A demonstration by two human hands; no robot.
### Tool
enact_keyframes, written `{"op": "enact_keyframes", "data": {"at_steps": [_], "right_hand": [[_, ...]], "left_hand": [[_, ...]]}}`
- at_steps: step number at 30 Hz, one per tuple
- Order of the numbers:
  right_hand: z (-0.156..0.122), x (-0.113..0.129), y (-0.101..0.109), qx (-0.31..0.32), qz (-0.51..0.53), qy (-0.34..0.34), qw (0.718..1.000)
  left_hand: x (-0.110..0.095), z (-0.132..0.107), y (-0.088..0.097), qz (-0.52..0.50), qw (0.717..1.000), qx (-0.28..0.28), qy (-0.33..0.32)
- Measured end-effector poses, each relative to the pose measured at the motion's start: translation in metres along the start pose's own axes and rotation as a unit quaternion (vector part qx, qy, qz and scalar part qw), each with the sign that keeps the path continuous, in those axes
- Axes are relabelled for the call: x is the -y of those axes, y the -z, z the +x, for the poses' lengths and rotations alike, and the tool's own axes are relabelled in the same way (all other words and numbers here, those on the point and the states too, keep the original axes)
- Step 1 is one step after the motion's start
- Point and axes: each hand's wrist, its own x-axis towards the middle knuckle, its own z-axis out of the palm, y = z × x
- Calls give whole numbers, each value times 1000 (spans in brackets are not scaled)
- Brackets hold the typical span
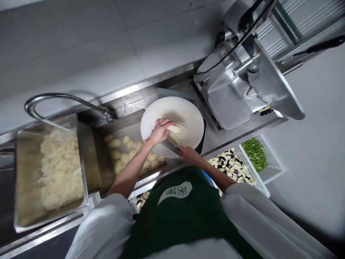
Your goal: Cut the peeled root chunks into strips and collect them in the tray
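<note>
On a round white cutting board lies a pale peeled potato, partly sliced. My left hand presses down on it with curled fingers. My right hand grips the handle of a knife, whose blade runs up against the potato beside my left fingers. Both forearms are bare below white sleeves, and a green apron hangs in front.
A sink left of the board holds whole peeled potatoes in water under a curved tap. A steel tray of cut potato strips sits far left. A slicer machine stands right. White crates hold diced eggplant and greens.
</note>
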Motion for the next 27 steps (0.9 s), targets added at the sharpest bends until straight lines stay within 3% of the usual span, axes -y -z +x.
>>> {"op": "enact_keyframes", "data": {"at_steps": [2, 4, 6, 8, 11, 15, 22, 27], "right_hand": [[-2, -14, 2, -29, 11, -21, 999], [-3, -22, 3, -50, 13, -47, 998], [-3, -25, 4, -57, 12, -62, 996], [-2, -23, 5, -59, 7, -63, 996], [-1, -15, 5, -57, -7, -64, 996], [-4, 2, 1, -56, -18, -70, 996], [-6, 31, -21, -43, -25, -71, 996], [-6, 34, -18, -40, -24, -84, 995]], "left_hand": [[2, -28, -2, 1, 994, -106, 41], [5, -56, -21, 3, 985, -160, 63], [8, -80, -48, -8, 986, -152, 68], [12, -100, -72, -22, 991, -109, 75], [14, -122, -87, -19, 993, -62, 97], [11, -131, -93, -16, 988, -92, 125], [10, -126, -121, -56, 974, -184, 120], [11, -128, -111, -54, 979, -173, 98]]}}
